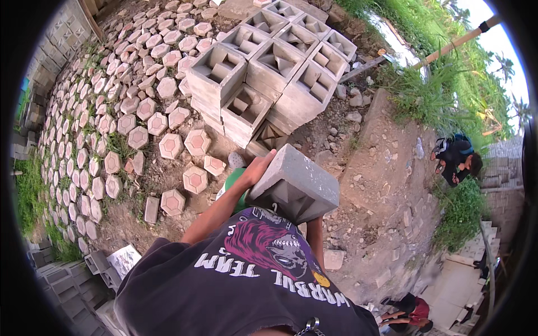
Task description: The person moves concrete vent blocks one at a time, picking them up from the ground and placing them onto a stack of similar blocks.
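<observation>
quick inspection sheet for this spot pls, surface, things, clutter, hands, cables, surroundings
Surface: bare dirt ground, uneven
Things: grey concrete block, held tilted; hollow blocks stacked ahead of it
Clutter: loose stones beside the stack; hexagonal pavers spread across the left
Hands: left hand on the block's left side; right hand hidden by the block, only its forearm showing
Cables: nothing seen
Surroundings: grass and people at right

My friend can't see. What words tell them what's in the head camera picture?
A person in a dark printed shirt holds a gray concrete block, left hand on its side, right hand hidden by it. Beyond stand stacked hollow concrete blocks; hexagonal pavers lie across the ground to the left.
</observation>
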Demonstrator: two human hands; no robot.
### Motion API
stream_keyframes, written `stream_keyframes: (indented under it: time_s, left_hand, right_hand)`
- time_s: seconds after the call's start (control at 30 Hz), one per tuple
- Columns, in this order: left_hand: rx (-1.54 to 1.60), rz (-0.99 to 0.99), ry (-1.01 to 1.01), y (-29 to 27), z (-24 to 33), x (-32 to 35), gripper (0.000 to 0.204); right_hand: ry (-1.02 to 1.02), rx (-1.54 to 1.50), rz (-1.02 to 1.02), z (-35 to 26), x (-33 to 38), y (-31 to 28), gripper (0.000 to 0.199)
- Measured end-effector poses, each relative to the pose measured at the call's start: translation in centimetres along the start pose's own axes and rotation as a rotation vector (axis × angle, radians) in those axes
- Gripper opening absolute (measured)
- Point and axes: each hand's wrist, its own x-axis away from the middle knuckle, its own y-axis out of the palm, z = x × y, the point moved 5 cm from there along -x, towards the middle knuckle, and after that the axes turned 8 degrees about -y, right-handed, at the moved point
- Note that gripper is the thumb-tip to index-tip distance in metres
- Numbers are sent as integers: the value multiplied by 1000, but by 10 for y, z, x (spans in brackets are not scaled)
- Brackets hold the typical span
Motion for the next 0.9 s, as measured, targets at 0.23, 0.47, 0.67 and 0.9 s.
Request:
stream_keyframes:
  time_s: [0.23,0.47,0.67,0.9]
  left_hand:
    - [288,184,-126,-74,43,-68,81]
    - [1177,198,-84,-99,-13,-93,66]
    - [1478,438,-81,-99,-80,-136,63]
    - [1528,565,-70,-115,-112,-187,63]
  right_hand:
    - [110,196,-40,-35,-114,118,54]
    - [470,448,-319,-3,-174,262,62]
    - [817,480,-422,56,-246,279,65]
    - [289,1146,-830,72,-303,315,74]
